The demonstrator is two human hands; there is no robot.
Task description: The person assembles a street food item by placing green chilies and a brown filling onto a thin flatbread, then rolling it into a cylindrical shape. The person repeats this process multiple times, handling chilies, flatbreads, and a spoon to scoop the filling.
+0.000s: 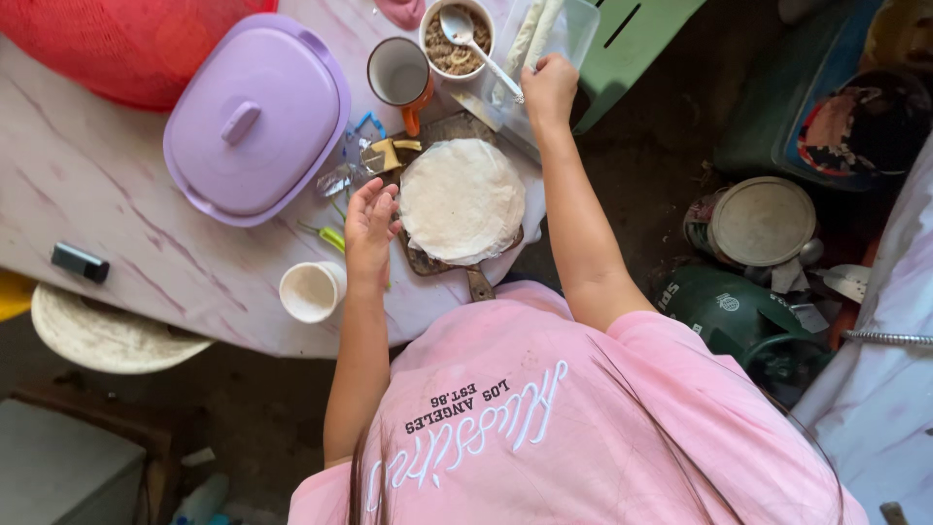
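Near counter edge: left hand [370, 226], fingers spread, resting at rim of round pale flatbread wrapper [462, 200] lying flat on wooden board [478, 282].
Far edge: right hand [549, 86], fingers pinching handle of white spoon [476, 47] sitting in white bowl of brown minced filling [457, 39].
Step, judged: scooping filling. Next needs loaded spoon carried level onto wrapper middle.

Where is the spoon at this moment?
In the head view, the spoon rests in the bowl of filling at the table's far edge; the right hand grips its handle.
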